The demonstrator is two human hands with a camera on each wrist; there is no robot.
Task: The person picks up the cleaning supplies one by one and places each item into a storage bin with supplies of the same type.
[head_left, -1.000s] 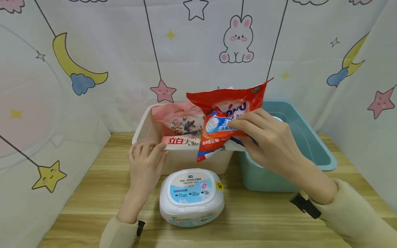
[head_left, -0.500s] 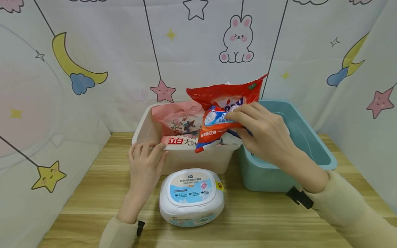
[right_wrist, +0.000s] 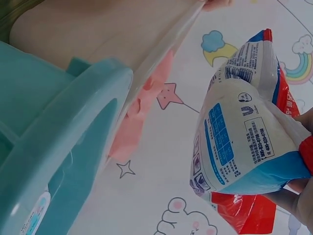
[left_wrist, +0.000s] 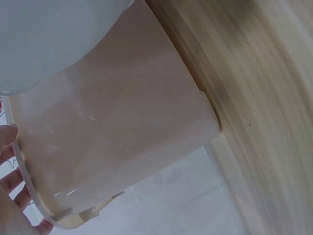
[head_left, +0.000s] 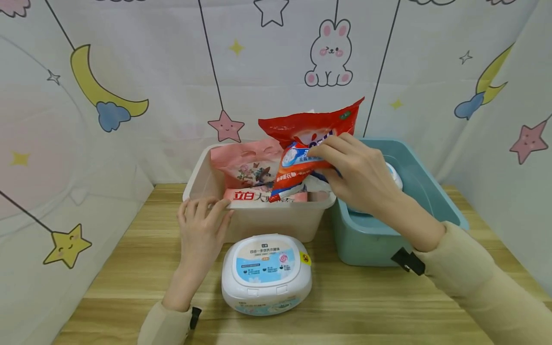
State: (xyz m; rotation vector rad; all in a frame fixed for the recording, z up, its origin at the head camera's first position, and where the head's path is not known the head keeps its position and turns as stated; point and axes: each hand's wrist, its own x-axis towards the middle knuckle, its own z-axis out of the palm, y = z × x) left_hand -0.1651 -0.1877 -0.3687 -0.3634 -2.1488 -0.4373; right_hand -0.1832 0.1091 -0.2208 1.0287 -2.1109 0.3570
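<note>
In the head view my right hand point(head_left: 360, 170) pinches a red bag of laundry detergent point(head_left: 297, 129), tilted over the right part of a cream plastic bin point(head_left: 267, 223). The right wrist view shows the bag's white printed back point(right_wrist: 234, 132), with fingers gripping its edge. My left hand point(head_left: 204, 220) grips the bin's front rim near the left corner; the left wrist view has its fingers point(left_wrist: 11, 181) hooked over that rim. Inside the bin are a pink floral bag point(head_left: 246, 163) and a pink-and-white pack point(head_left: 243, 195), partly covered by the red bag.
A white lidded tub point(head_left: 267, 273) of laundry pods stands on the wooden table point(head_left: 366, 306) before the cream bin. Beside that bin, at the right, is a teal bin point(head_left: 371, 247) with a white container point(head_left: 394, 176) in it, partly behind my right hand. A patterned curtain point(head_left: 172, 57) hangs behind.
My right hand has carried the red bag a little left and farther away, over the cream bin. The left hand keeps its place on the rim.
</note>
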